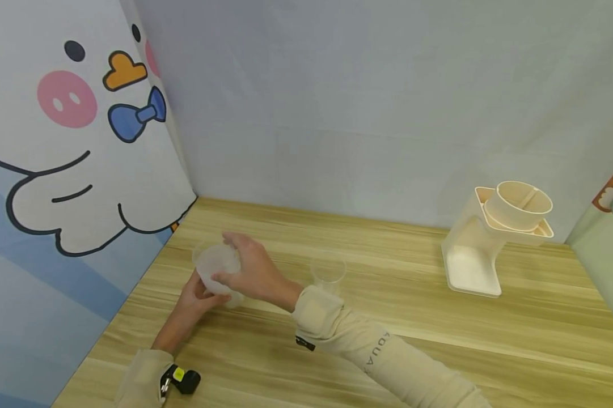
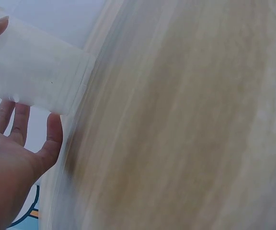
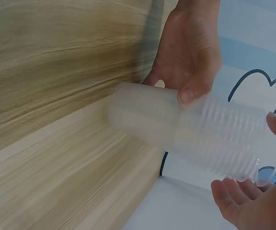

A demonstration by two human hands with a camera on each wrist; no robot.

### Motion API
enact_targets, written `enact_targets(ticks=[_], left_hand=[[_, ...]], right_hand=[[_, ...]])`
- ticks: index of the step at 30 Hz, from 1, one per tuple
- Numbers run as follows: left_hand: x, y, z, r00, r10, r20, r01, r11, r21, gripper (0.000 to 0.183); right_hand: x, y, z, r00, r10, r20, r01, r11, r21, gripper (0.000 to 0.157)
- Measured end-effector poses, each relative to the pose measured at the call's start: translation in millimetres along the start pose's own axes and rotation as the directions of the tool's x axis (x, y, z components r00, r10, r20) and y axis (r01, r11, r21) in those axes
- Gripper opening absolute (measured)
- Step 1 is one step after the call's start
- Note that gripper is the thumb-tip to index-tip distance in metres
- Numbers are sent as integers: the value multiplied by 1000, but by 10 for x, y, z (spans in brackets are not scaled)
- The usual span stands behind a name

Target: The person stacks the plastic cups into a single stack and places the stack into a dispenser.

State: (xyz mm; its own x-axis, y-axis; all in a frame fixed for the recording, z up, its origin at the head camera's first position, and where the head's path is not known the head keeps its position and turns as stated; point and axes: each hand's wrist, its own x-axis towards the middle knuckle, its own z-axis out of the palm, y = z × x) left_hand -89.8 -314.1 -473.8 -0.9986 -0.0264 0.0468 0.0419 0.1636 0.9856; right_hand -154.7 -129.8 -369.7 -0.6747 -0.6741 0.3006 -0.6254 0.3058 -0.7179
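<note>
A stack of translucent plastic cups (image 1: 217, 266) stands at the left of the table between both hands, its ridged row of rims uppermost. My left hand (image 1: 196, 300) grips the stack low down, and its thumb lies across the side in the right wrist view, where the stack (image 3: 152, 117) narrows toward the table. Higher up, my right hand (image 1: 255, 269) holds the rim end, thumb on one side and fingers (image 3: 234, 194) on the other. In the left wrist view the lower end of the stack (image 2: 42, 72) is close over the tabletop.
One clear cup (image 1: 329, 272) stands on the wood-grain table (image 1: 388, 317) beyond the right forearm. A cream plastic stand with a round cone-like holder (image 1: 520, 207) is at the back right. Pale cloth backs the table; a cartoon-print cloth (image 1: 66, 170) hangs at the left.
</note>
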Motion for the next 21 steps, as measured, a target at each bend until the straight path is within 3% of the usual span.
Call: enact_targets(ticks=[21], left_hand=[[-4, -23, 0, 1000, 13, -7, -13, 1000, -10, 82]], right_hand=[[-100, 78, 39, 1000, 9, 29, -9, 1000, 14, 69]])
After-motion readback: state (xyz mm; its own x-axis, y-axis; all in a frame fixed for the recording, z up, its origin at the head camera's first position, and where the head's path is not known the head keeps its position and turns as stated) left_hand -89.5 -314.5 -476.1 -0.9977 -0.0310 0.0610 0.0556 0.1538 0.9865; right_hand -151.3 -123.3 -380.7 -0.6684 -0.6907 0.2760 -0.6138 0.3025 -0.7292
